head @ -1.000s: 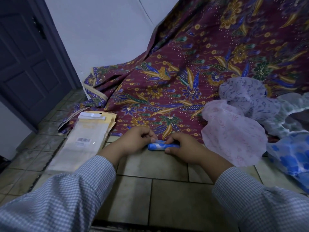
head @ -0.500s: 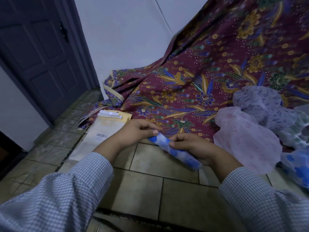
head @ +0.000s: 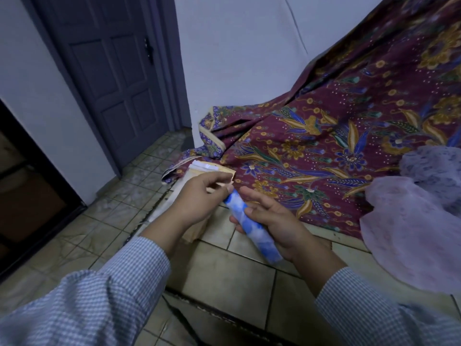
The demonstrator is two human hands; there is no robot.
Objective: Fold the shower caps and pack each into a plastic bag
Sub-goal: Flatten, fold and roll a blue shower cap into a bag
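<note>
A rolled blue shower cap point(head: 252, 227) lies in the right hand point(head: 277, 226), its grip loosely curled; the left hand point(head: 199, 196) pinches its top end. Held this loosely above the floor, it may unroll before reaching the plastic bags point(head: 199, 171).

**Blue-and-white roll against maroon florals**

The rolled shower cap point(head: 252, 227) is white with blotchy blue patches. Behind it spreads a maroon batik cloth point(head: 324, 136) printed with gold leaves, blue and green flowers and fine pale dots, its edge banded in cream and purple. A pale pink shower cap point(head: 409, 236) carries a faint darker pink print; the lilac shower cap point(head: 434, 171) beyond it shows a dense dark speckle. The sleeves point(head: 99, 303) are a small blue-and-white check. The plastic bags point(head: 197, 171) are clear over cream backing. The floor point(head: 224, 278) tiles are beige, the door point(head: 112, 71) grey-blue, the wall point(head: 237, 58) white.
</note>
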